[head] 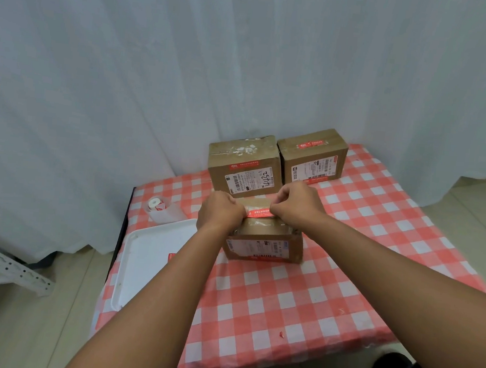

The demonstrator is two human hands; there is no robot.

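Box (263,242): brown cardboard, red tape (258,213).

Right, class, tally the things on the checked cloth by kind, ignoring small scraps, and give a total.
Boxes: 3
Tray: 1
Roll: 1
Tape strip, pinched by left hand and right hand: 1
Total: 6
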